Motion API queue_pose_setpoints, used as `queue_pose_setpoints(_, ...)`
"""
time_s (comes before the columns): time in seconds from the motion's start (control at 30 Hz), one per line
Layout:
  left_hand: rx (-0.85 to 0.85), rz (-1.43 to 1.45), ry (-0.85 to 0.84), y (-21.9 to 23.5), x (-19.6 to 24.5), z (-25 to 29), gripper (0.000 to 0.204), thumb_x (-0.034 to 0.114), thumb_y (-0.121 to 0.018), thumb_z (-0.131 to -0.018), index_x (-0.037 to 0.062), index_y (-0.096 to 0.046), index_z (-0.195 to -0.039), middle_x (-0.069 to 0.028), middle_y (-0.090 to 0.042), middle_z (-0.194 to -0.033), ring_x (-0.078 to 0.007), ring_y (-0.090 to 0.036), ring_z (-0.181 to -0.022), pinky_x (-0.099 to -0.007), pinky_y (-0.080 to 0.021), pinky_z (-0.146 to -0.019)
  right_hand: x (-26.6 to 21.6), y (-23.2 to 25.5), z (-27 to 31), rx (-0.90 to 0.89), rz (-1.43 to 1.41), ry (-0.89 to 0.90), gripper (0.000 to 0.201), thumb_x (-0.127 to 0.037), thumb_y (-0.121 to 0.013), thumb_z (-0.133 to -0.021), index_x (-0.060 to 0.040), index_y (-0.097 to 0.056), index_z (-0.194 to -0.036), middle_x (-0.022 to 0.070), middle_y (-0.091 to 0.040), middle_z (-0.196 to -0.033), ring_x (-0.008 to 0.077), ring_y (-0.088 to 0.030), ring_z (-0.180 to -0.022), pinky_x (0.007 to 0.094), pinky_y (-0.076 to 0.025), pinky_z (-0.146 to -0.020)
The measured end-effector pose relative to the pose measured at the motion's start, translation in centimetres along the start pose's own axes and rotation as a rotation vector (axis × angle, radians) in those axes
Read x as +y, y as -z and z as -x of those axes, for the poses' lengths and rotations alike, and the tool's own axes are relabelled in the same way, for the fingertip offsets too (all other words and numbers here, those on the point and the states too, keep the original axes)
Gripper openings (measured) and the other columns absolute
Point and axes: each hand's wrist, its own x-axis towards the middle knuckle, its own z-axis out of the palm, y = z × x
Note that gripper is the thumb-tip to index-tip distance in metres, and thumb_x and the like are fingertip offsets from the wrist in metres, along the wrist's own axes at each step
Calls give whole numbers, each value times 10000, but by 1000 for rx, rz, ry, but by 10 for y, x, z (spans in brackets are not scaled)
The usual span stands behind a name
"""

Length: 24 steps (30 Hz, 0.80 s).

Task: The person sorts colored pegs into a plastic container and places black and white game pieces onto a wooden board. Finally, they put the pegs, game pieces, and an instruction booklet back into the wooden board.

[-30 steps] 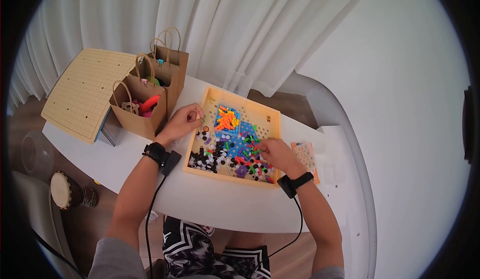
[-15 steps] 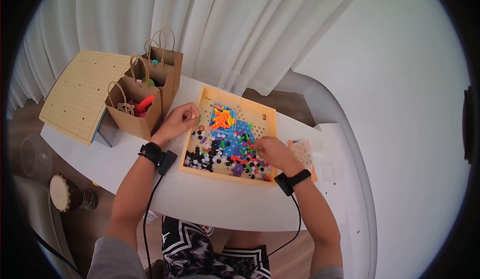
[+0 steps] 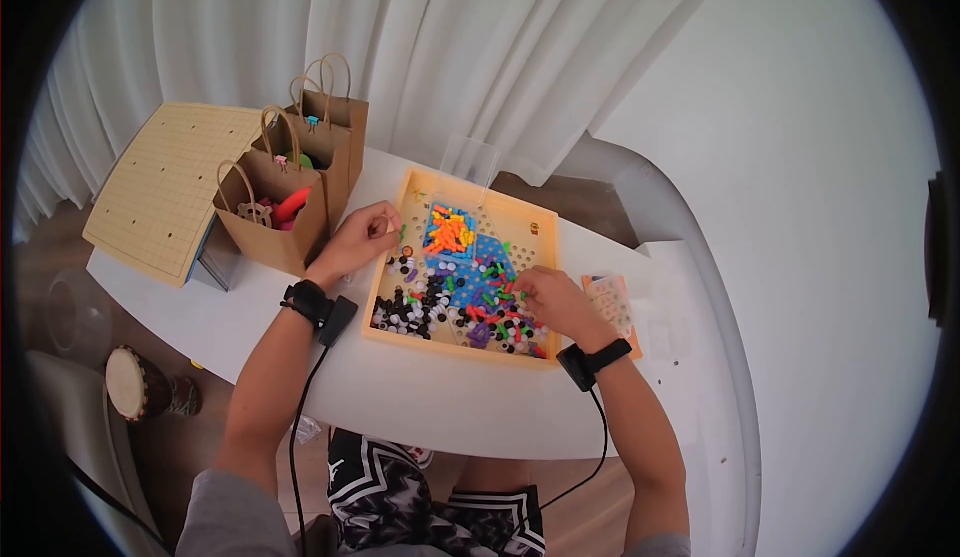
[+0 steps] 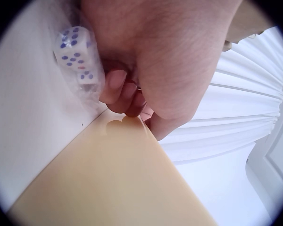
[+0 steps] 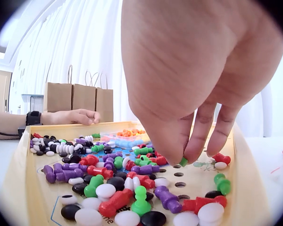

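My right hand [image 3: 555, 302] is over the right part of a shallow wooden tray [image 3: 465, 355]. Between its thumb and fingertips a small green peg [image 5: 184, 161] shows, mostly hidden by the fingers. Beneath lie scattered game pieces: red pegs [image 5: 115, 202], purple pegs [image 5: 168, 198], green pegs, and black and white round pieces [image 5: 88, 217]. At the tray's left rim my left hand [image 3: 357, 244] rests with bent fingers. I cannot tell whether it holds anything. A clear box [image 3: 450, 232] of orange, yellow and blue pegs stands inside the tray.
Brown paper bags [image 3: 275, 212] stand left of the tray, beside a gridded board [image 3: 175, 187]. A plastic bag with dice [image 4: 75, 49] lies next to the left hand. An orange-edged card [image 3: 610, 307] is right of the tray, and a clear lid [image 3: 470, 160] is behind it.
The whole head view has shifted slightly. Both hands stay at about the same places by the tray, the right one still among the pieces.
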Motion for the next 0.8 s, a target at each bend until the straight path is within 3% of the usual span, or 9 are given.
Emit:
queue_pose_setpoints(0.43,3,21,27,1,-3,-1,133,-4,-681,-880,62,-608,-969,95,-340,-688,-16,-334,-625,-232,-280,-577,-17,-6,-16,-25,20,106,167,3,-678,-842,-11,-677,-1008,158,-690,-979,354,-679,-947,437,-557,-862)
queue_pose_setpoints(0.8,1,5,-2,1,-5,-3,138,0,-691,-872,63,-607,-960,93,-363,-679,-20,-345,-619,-234,-281,-573,-13,0,-18,-91,-5,25,192,-6,-742,-839,12,-688,-1022,179,-719,-995,358,-698,-971,430,-561,-867)
